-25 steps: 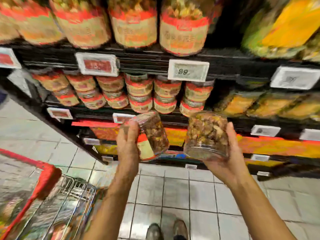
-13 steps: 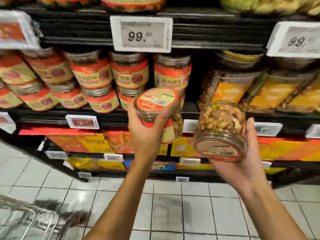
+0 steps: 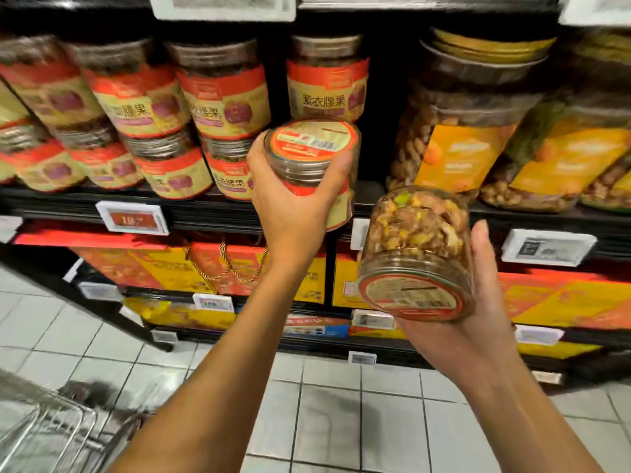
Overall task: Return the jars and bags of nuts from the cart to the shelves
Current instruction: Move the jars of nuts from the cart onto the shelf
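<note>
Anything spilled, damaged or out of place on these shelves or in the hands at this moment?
Nothing stands out. The left hand grips a red-labelled jar and the right hand a jar of mixed nuts, both tilted but lidded and intact. The shelved jars sit stacked in rows; no spill shows.

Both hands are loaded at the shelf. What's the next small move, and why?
Probably ease the left hand forward and stand its red-labelled jar on the shelf at the right end of the matching jars. Its label looks like theirs, and it is level with that row. The mixed-nut jar in the right hand can wait.
</note>
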The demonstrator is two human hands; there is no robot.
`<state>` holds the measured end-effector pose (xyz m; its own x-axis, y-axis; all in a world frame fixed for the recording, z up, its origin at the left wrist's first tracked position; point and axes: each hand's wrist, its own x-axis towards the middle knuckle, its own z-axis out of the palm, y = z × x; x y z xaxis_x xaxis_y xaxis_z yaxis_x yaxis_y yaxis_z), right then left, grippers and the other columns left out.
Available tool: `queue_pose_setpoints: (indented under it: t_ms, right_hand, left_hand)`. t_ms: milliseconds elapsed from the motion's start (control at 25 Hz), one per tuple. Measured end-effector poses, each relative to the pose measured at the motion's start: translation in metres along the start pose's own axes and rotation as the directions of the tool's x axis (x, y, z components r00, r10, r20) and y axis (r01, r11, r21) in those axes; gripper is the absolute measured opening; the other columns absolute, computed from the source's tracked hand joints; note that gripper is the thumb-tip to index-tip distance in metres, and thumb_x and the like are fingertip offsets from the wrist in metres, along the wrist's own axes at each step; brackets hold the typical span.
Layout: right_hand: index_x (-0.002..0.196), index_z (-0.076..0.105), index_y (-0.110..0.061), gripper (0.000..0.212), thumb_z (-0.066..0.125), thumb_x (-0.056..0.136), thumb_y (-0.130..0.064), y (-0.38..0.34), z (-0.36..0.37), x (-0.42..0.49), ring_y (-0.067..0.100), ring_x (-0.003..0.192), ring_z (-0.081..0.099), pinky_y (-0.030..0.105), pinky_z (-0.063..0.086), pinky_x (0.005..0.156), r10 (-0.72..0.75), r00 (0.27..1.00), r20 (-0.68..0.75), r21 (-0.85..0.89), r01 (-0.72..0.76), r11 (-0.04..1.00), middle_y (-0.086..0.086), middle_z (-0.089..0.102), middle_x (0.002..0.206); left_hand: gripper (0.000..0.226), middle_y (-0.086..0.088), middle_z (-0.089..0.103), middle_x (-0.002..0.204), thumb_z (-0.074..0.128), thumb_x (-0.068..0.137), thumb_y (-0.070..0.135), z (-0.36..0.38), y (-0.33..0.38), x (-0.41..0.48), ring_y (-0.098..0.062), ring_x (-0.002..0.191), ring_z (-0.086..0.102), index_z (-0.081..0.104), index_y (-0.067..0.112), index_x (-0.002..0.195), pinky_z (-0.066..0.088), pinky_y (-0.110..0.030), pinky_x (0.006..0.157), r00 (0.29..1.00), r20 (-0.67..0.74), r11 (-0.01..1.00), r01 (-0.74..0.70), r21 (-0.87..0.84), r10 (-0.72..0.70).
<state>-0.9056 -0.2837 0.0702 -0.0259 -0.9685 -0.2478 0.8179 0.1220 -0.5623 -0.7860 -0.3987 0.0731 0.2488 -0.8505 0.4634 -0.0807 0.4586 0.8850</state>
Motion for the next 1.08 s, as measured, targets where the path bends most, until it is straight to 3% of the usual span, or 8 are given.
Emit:
queue_pose_setpoints:
  t_ms: [120,560,640,720,800,880,960,1080]
  right_hand:
    - [0.12,0.064,-0.019,0.067,0.057,0.067,-0.06,0.0,0.003,0.002,0.023,0.112,0.062,0.042,0.05,0.093,0.009,1.0,0.0,0.008,-0.009,1.0,0.009,0.063,0.125]
    - [0.115,0.066,-0.018,0.063,0.05,0.073,-0.061,-0.007,0.007,0.011,0.024,0.111,0.063,0.04,0.053,0.09,0.019,1.0,-0.003,-0.035,-0.019,0.999,0.01,0.065,0.123]
    - [0.118,0.065,-0.017,0.065,0.051,0.072,-0.061,-0.008,0.008,0.012,0.024,0.11,0.063,0.04,0.054,0.087,0.019,1.0,-0.011,-0.017,-0.02,1.0,0.01,0.065,0.122]
    - [0.118,0.065,-0.017,0.065,0.051,0.072,-0.061,-0.012,0.008,0.013,0.025,0.109,0.064,0.04,0.055,0.086,0.02,1.0,-0.011,-0.006,-0.02,1.0,0.011,0.065,0.122]
    - [0.118,0.065,-0.017,0.066,0.051,0.072,-0.062,-0.014,0.009,0.015,0.025,0.109,0.064,0.041,0.054,0.087,0.015,1.0,-0.011,-0.002,-0.015,1.0,0.011,0.064,0.123]
    - [0.12,0.064,-0.017,0.067,0.051,0.071,-0.061,-0.013,0.01,0.016,0.025,0.11,0.063,0.042,0.054,0.088,0.005,1.0,-0.008,-0.001,-0.005,1.0,0.011,0.064,0.123]
    - [0.122,0.062,-0.017,0.067,0.05,0.073,-0.061,-0.011,0.009,0.018,0.025,0.111,0.063,0.04,0.054,0.087,-0.005,1.0,0.007,-0.008,0.005,1.0,0.01,0.064,0.124]
    - [0.124,0.061,-0.018,0.068,0.049,0.074,-0.062,-0.01,0.007,0.021,0.025,0.113,0.062,0.04,0.052,0.091,-0.003,1.0,0.014,-0.04,0.004,0.999,0.01,0.063,0.125]
  left_hand:
    - [0.095,-0.013,0.052,0.127,0.067,0.062,0.059,0.003,-0.007,-0.001,-0.024,0.118,0.052,0.037,0.002,0.132,0.044,-0.037,0.1,1.0,-0.008,0.996,0.025,0.09,-0.024]
    - [0.096,-0.021,0.031,0.142,0.072,0.075,0.041,0.03,-0.015,-0.004,-0.03,0.135,0.029,0.021,-0.008,0.14,0.026,-0.041,0.114,0.998,-0.036,0.971,0.053,0.231,-0.046]
    - [0.093,-0.023,0.025,0.145,0.064,0.082,0.044,0.017,-0.018,-0.011,-0.027,0.137,0.022,0.017,-0.008,0.142,0.02,-0.03,0.116,0.999,0.021,0.964,-0.03,0.266,0.025]
    - [0.078,-0.025,0.024,0.147,0.05,0.092,0.04,-0.01,-0.026,-0.03,-0.026,0.139,0.02,0.017,-0.011,0.142,0.017,-0.024,0.116,0.976,0.101,0.905,-0.217,0.365,0.193]
    - [0.062,-0.025,0.025,0.147,0.047,0.095,0.025,-0.035,-0.038,-0.047,-0.03,0.14,0.022,0.023,-0.012,0.139,0.02,-0.033,0.117,0.89,0.294,0.742,-0.454,0.493,0.349]
    - [0.06,-0.022,0.024,0.147,0.056,0.092,0.019,-0.043,-0.052,-0.055,-0.032,0.14,0.024,0.029,-0.007,0.139,0.024,-0.042,0.115,0.773,0.503,0.557,-0.631,0.54,0.388]
    - [0.064,-0.017,0.02,0.148,0.062,0.089,0.021,-0.035,-0.057,-0.055,-0.029,0.141,0.02,0.03,-0.001,0.14,0.022,-0.043,0.115,0.742,0.563,0.511,-0.665,0.544,0.365]
    - [0.065,-0.015,0.019,0.147,0.064,0.088,0.022,-0.019,-0.055,-0.051,-0.03,0.141,0.021,0.032,-0.004,0.138,0.028,-0.045,0.114,0.779,0.53,0.549,-0.618,0.562,0.335]
